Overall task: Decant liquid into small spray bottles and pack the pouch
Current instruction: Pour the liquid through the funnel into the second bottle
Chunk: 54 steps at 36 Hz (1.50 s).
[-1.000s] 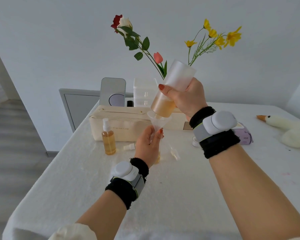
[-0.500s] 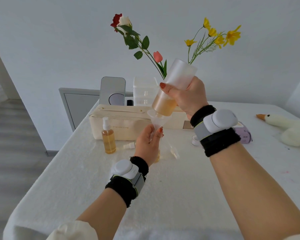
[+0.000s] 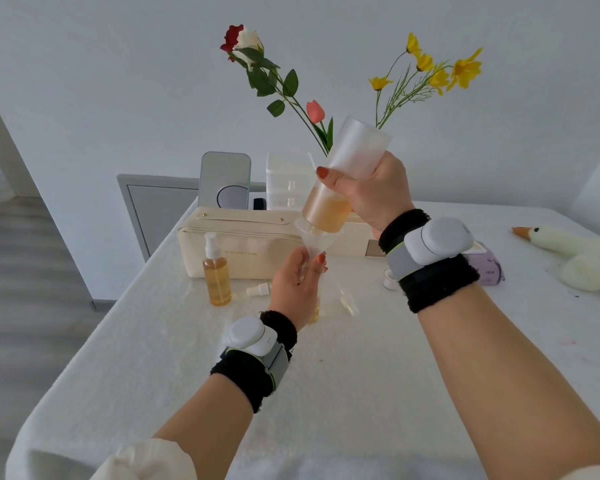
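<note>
My right hand grips a frosted bottle turned mouth down, amber liquid pooled at its neck over a clear funnel. My left hand holds the funnel's stem together with a small bottle that it mostly hides; only an amber bottom shows below the palm. A filled small spray bottle stands upright to the left, in front of the cream pouch. A loose spray cap lies beside it on the table.
A white cloth covers the table. Behind the pouch stand a mirror, clear drawers and flowers. A small white cap and a purple pack lie right of my wrist; a plush goose lies far right.
The upturned bottle and my right hand have shifted slightly up and right; the left hand stays at the funnel.
</note>
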Tool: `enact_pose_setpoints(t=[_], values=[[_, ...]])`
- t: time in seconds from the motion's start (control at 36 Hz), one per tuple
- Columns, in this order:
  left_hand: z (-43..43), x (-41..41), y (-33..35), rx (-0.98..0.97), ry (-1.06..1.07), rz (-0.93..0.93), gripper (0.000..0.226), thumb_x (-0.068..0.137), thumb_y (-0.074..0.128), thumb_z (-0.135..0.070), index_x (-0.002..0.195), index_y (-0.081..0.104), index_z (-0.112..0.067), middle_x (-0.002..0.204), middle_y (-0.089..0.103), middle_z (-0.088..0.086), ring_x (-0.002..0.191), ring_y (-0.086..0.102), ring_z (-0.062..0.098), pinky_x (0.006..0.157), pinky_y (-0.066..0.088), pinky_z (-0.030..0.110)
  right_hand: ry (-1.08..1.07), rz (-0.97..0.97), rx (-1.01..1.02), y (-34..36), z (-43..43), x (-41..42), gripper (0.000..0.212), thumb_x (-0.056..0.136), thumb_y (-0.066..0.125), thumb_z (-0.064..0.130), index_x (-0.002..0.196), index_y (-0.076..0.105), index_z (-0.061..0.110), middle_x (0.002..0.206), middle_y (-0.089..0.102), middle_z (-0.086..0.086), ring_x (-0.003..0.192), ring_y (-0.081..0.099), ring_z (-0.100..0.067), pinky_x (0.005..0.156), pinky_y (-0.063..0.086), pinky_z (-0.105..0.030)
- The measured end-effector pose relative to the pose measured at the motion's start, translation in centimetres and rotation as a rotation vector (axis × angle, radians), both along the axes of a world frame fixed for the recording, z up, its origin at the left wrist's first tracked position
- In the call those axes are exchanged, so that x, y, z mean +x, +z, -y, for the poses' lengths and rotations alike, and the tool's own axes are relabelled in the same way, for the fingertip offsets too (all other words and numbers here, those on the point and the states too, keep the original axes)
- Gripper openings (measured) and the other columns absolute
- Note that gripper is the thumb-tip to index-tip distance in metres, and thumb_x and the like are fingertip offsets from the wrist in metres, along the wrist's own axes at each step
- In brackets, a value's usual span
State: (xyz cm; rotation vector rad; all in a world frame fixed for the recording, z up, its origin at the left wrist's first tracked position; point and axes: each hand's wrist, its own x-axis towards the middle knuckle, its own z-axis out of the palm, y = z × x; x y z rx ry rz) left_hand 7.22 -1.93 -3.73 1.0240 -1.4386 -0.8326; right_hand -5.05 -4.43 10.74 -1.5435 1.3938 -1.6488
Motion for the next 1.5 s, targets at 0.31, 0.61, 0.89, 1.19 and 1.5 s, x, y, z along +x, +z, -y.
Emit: enact_pose_setpoints(t=[0.31, 0.61, 0.89, 1.19, 1.5], values=[[-0.19, 0.05, 0.16, 0.001, 0.019, 0.018, 0.026, 0.104, 0.053, -0.028, 0.099, 0.062, -0.005, 0.093, 0.071, 0.005, 0.092, 0.066, 0.012, 0.092, 0.053, 0.039, -0.001, -0.023, -0.006, 0.05, -0.09, 0.03, 0.054, 0.070, 0.092, 0.033, 0.111, 0.067, 0.008, 0.098, 0.073, -0.002, 0.087, 0.072, -0.013, 0.074, 0.061, -0.029], [-0.17, 0.04, 0.10, -0.004, 0.014, 0.022, 0.025, 0.104, 0.053, -0.029, 0.098, 0.061, -0.006, 0.094, 0.070, 0.004, 0.092, 0.065, 0.012, 0.091, 0.052, 0.036, 0.010, -0.022, 0.028, 0.24, -0.41, 0.07, 0.065, 0.067, 0.094, 0.034, 0.117, 0.064, 0.006, 0.105, 0.071, -0.006, 0.094, 0.071, -0.018, 0.081, 0.062, -0.036], [0.04, 0.07, -0.05, -0.002, 0.000, -0.003, 0.024, 0.104, 0.054, -0.028, 0.101, 0.063, -0.006, 0.094, 0.070, 0.005, 0.092, 0.065, 0.010, 0.090, 0.053, 0.029, -0.002, -0.008, 0.014, 0.06, -0.57, 0.15, 0.059, 0.069, 0.093, 0.032, 0.114, 0.065, 0.006, 0.102, 0.072, -0.005, 0.091, 0.071, -0.016, 0.081, 0.062, -0.036], [-0.15, 0.09, 0.01, -0.003, -0.006, 0.010, 0.024, 0.105, 0.053, -0.027, 0.102, 0.062, -0.006, 0.096, 0.070, 0.005, 0.093, 0.065, 0.010, 0.089, 0.051, 0.026, -0.023, -0.040, -0.011, 0.03, -0.47, 0.20, 0.059, 0.070, 0.092, 0.035, 0.115, 0.065, 0.007, 0.102, 0.072, -0.003, 0.091, 0.071, -0.015, 0.078, 0.062, -0.033], [-0.16, 0.04, 0.02, -0.003, 0.004, 0.019, 0.026, 0.105, 0.053, -0.028, 0.099, 0.061, -0.005, 0.094, 0.070, 0.005, 0.092, 0.065, 0.011, 0.090, 0.051, 0.032, -0.017, -0.042, -0.022, 0.11, -0.52, 0.11, 0.060, 0.070, 0.093, 0.033, 0.115, 0.065, 0.006, 0.102, 0.072, -0.004, 0.092, 0.071, -0.016, 0.078, 0.062, -0.034]])
